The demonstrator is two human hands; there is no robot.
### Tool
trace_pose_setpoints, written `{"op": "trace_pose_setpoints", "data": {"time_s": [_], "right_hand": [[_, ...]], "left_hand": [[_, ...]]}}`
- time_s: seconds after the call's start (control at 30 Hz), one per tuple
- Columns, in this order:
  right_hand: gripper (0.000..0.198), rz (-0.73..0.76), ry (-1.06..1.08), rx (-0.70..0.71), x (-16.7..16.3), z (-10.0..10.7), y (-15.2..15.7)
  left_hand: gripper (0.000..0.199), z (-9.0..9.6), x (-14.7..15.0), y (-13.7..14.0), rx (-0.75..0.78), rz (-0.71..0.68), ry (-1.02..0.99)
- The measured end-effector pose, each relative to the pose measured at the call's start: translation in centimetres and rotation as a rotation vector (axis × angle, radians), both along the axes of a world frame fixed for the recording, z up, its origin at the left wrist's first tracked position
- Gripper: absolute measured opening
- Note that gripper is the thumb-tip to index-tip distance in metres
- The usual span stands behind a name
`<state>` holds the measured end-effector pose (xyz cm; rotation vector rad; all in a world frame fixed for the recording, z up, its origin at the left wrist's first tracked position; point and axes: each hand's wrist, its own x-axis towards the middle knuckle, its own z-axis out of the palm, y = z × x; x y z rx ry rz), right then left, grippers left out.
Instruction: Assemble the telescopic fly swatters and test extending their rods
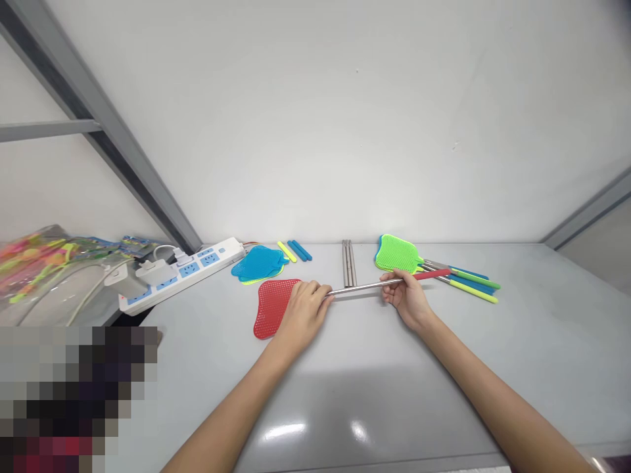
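A red fly swatter [270, 310] with a metal rod and a red handle lies across between my hands. My left hand [308, 303] is closed around the joint of its head and rod, hiding that joint. Near the handle end, my right hand [405, 299] pinches the rod between thumb and fingers. Behind the rod, several loose metal rods [349, 263] lie side by side. Blue swatter heads [259, 261] are stacked at the back left, next to a yellow handle [286, 252] and blue handles [300, 250].
At the back right lie several whole fly swatters, a green one [397, 253] on top. A white power strip [182, 276] with plugs and cables runs along the left. Beyond it is a clear plastic bag [54, 276] of colourful items. A wall [355, 131] closes off the table's rear.
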<state>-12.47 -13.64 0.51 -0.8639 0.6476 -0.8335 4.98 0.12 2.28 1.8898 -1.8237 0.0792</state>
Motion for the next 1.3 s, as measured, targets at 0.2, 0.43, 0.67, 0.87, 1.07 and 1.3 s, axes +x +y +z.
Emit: {"op": "trace_pose_setpoints", "data": {"time_s": [0.2, 0.43, 0.67, 0.87, 1.07, 1.3], "right_hand": [[0.017, -0.099, -0.038, 0.035, 0.1, 0.2, -0.1], [0.011, -0.165, -0.245, 0.208, -0.8, 0.6, -2.0], [0.021, -0.127, -0.515, 0.404, -1.4, 0.6, -2.8], [0.035, -0.155, -0.530, 0.414, -1.6, 0.2, -2.1], [0.037, -0.221, -0.498, 0.422, -1.9, -0.1, -1.7], [0.039, -0.217, -0.473, 0.318, -0.8, 0.3, 0.3]], "left_hand": [[0.025, 0.1, -0.2, 0.1, 0.035, -0.018, 0.005], [0.025, 0.0, -0.3, 0.1, 0.088, -0.061, 0.027], [0.026, 0.3, -0.9, 0.3, 0.147, -0.068, -0.011], [0.032, 0.3, -2.4, 0.6, 0.300, -0.110, -0.066], [0.032, 0.1, -3.4, 0.8, 0.369, -0.085, -0.106], [0.027, -0.1, -4.1, 1.1, 0.409, -0.008, -0.122]]}}
